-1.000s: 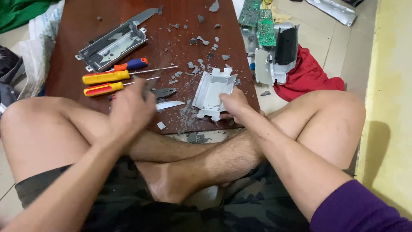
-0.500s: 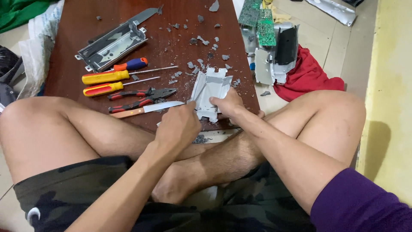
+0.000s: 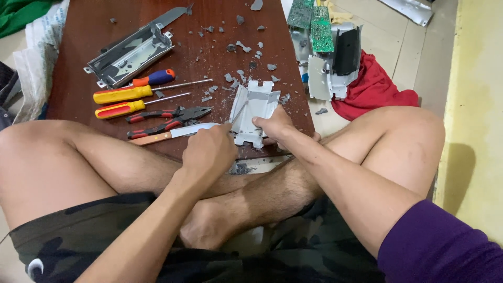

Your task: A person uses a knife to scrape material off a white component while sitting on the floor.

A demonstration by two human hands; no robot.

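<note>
My right hand grips the lower edge of a pale grey plastic casing piece and holds it tilted on the front edge of a brown wooden board. My left hand is closed around a thin metal tool whose tip rests against the casing's left side. Just left of that hand lie a wooden-handled knife and red-handled pliers. Beyond them are two orange-handled screwdrivers. I sit cross-legged with both knees flanking the board.
A metal bracket frame lies at the board's far left. Several grey plastic shards are scattered over the board. To the right on the floor are green circuit boards, a black part and a red cloth.
My left hand has moved from above the pliers and knife rightward to the grey casing, now holding a thin tool against it. My right hand kept its grip on the casing.
</note>
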